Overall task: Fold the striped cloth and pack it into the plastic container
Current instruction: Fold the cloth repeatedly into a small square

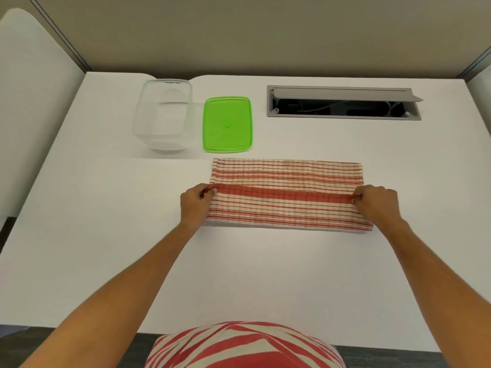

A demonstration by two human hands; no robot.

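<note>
A red-and-white striped cloth (287,181) lies as a long horizontal band on the white table (106,235), its near layer folded over toward the far edge. My left hand (195,204) pinches the cloth's left end at the dark red edge. At the right end, my right hand (377,204) pinches the same edge. The clear plastic container (163,115) stands empty and without its lid at the back left, well apart from both hands. Its green lid (227,123) lies flat just right of it.
An open grey cable hatch (342,102) is set into the table at the back right. A beige partition wall (239,35) rises behind the table. My striped shirt (244,346) shows at the near table edge.
</note>
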